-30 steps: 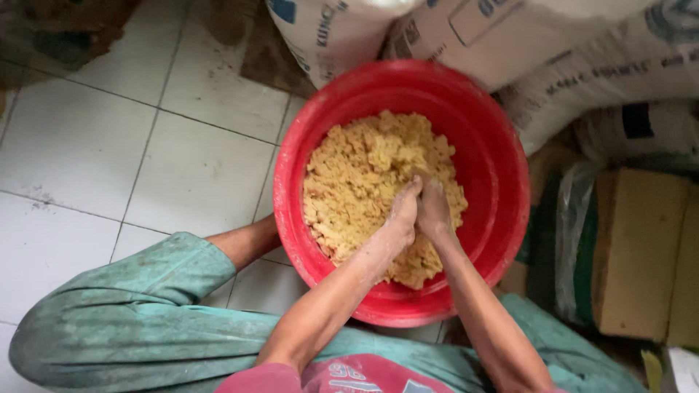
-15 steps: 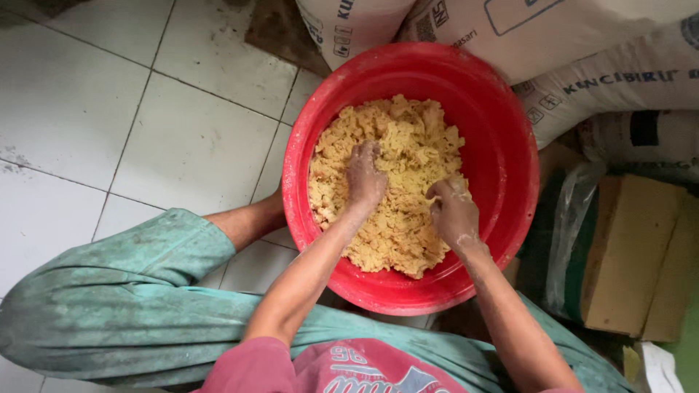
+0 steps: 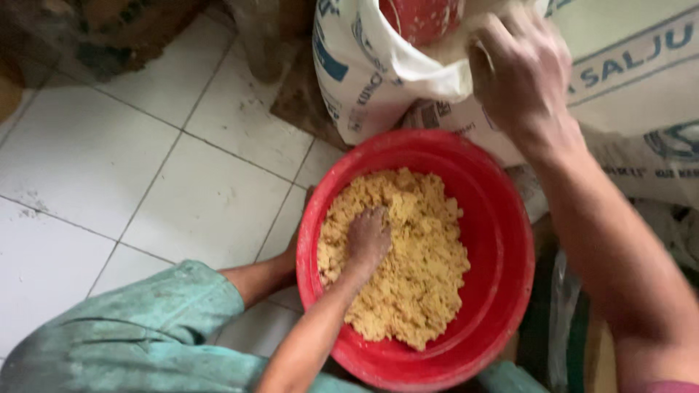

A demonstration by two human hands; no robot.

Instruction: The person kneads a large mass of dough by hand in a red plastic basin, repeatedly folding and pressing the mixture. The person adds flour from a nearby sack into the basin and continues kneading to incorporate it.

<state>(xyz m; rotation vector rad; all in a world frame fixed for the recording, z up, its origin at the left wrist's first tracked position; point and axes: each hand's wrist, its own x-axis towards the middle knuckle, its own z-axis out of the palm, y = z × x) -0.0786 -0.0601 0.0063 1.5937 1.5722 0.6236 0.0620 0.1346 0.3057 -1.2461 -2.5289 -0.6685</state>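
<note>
Left hand (image 3: 366, 240) pressed palm-down into yellow crumbly mixture (image 3: 408, 269), fingers curled narrow and partly sunk in the mass; nothing lifted. Mixture heaped in red plastic basin (image 3: 502, 240), spread mostly to the right of and below this hand, with the bare inner wall of the basin farther right. Long axis of the heap running from the near rim toward the far rim, roughly in line with the left forearm.

Right hand (image 3: 520, 69) raised well above and beyond the basin, closed on the folded mouth of a white woven sack (image 3: 378, 80); grip on the cloth apparent, finger detail blurred. Red rounded object (image 3: 422, 18) inside the sack mouth, just left of the right hand; kind not clear. Sack mouth directly beyond the far rim of the basin, the right hand much nearer to it than the left.

More white printed sacks (image 3: 641, 116) below and right of the right hand. Green trouser leg (image 3: 138, 342) left of the left forearm. Surface: white tiled floor (image 3: 145, 167), dusty, with dark grout lines; a cramped store corner.
</note>
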